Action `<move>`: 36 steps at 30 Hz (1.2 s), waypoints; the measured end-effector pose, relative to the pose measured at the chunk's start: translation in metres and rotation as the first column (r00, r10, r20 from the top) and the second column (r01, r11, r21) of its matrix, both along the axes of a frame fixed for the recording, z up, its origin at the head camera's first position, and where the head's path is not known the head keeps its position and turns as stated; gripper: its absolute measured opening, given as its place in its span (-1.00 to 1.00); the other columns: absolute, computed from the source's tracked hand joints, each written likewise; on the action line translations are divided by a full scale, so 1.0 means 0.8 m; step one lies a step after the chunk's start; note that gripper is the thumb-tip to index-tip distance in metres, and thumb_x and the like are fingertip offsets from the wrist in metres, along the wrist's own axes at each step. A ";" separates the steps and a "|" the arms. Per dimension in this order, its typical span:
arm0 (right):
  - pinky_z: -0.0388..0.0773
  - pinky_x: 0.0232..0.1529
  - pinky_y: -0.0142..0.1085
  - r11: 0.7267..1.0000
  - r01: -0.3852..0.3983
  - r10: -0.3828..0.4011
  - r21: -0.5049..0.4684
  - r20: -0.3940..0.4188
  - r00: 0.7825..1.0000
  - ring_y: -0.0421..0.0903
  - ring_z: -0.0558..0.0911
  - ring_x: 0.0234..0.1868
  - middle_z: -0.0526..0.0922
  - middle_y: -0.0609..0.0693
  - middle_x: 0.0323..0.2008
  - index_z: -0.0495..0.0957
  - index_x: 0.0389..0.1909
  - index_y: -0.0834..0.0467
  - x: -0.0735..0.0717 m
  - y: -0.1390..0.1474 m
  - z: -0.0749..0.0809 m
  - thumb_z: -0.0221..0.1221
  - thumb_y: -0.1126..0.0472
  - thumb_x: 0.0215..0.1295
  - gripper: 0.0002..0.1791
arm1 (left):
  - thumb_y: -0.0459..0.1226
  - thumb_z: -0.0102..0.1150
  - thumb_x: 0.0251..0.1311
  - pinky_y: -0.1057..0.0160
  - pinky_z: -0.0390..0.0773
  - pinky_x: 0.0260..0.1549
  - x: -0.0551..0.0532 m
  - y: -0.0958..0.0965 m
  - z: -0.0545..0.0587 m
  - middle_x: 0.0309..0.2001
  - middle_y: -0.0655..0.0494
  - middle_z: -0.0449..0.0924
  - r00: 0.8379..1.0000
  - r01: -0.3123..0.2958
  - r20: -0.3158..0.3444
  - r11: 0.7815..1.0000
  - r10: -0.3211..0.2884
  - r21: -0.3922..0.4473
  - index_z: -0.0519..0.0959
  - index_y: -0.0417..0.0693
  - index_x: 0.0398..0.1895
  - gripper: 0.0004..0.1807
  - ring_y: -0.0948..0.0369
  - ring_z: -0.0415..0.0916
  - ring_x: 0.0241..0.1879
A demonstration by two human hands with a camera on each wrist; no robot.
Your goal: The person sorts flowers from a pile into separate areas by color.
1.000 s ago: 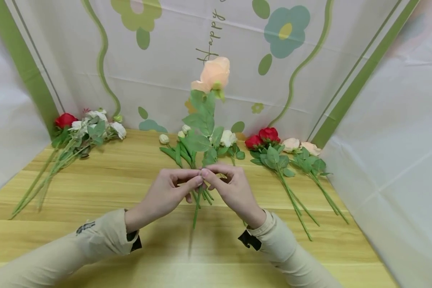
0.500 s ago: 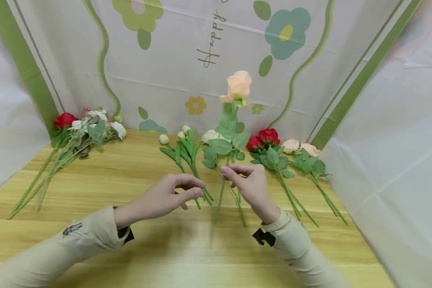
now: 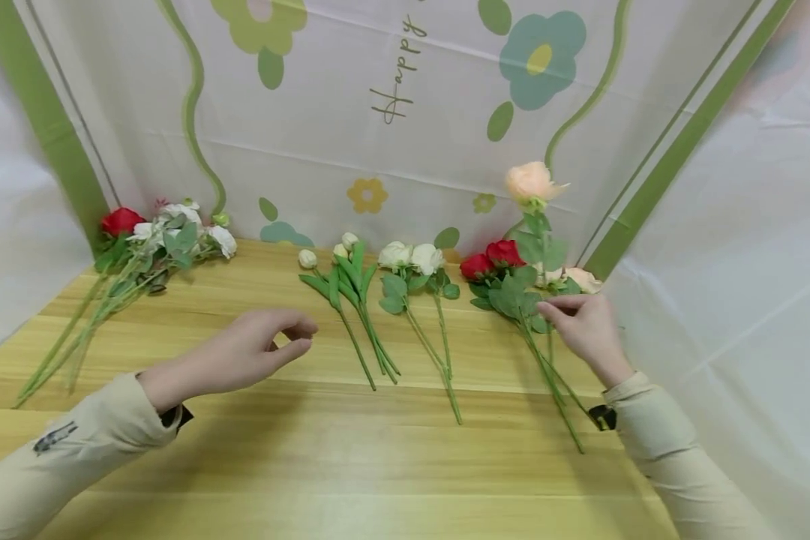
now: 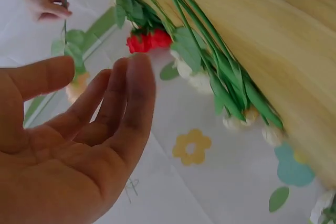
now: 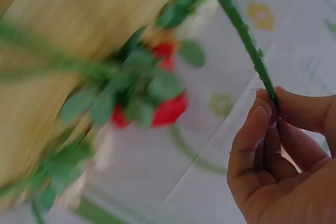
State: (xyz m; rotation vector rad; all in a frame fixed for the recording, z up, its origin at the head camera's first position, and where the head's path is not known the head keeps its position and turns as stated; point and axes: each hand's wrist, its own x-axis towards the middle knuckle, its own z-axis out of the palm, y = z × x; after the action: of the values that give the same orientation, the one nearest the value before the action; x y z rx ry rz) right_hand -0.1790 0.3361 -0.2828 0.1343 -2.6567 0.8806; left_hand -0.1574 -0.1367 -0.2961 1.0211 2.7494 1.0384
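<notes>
Now the right hand pinches one peach rose by its stem, up near two red roses, and the left hand hangs loose near three white buds

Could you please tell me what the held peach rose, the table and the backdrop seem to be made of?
Peach rose: probably matte fabric, given its thin edges and lack of shine.
Its stem: likely satin green plastic, given the even color and small bumps.
Table: wood or wood-look laminate, slightly glossy, with streaked grain and soft glare.
Backdrop: probably matte printed cloth, given its creases.
</notes>
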 end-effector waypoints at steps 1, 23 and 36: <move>0.49 -0.51 -0.33 1.000 0.005 -0.005 0.013 0.020 1.000 -0.05 0.61 -0.47 0.71 0.26 -0.32 0.70 -0.16 0.38 -0.002 0.016 -0.001 0.26 0.18 0.36 -0.71 | -0.23 0.09 0.44 0.06 0.58 -0.17 0.000 -0.003 -0.001 -0.02 0.10 0.60 0.999 0.005 -0.038 0.999 -0.007 -0.033 0.57 -0.11 0.09 -0.74 0.13 0.55 -0.03; 0.17 -0.67 -0.29 0.954 0.039 -0.144 0.298 0.338 0.930 -0.22 0.11 -0.78 0.17 -0.16 -0.88 0.31 -0.90 0.05 -0.051 0.156 -0.044 0.16 0.29 0.23 -0.50 | -0.20 0.15 0.40 -0.06 0.52 -0.04 0.016 -0.013 -0.014 0.08 0.01 0.52 0.989 0.009 -0.138 0.969 -0.045 -0.248 0.58 -0.03 0.08 -0.74 0.01 0.50 0.07; 0.25 -0.72 -0.31 0.928 -0.009 -0.187 0.372 0.487 0.853 -0.14 0.33 -0.80 0.35 -0.07 -0.84 0.27 -0.81 0.00 -0.068 0.160 -0.045 0.03 0.35 0.14 -0.63 | -0.22 0.18 0.38 0.06 0.57 -0.17 0.015 -0.017 -0.019 -0.04 0.18 0.54 0.992 0.044 -0.104 0.967 -0.073 -0.252 0.63 0.02 -0.05 -0.84 0.15 0.56 -0.07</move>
State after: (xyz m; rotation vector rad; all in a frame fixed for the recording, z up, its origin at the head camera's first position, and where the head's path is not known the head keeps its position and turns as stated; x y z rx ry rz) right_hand -0.2334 0.4645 -0.3191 -0.1698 -3.2783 0.4173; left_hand -0.1456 -0.1503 -0.3114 1.1433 2.8226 0.6231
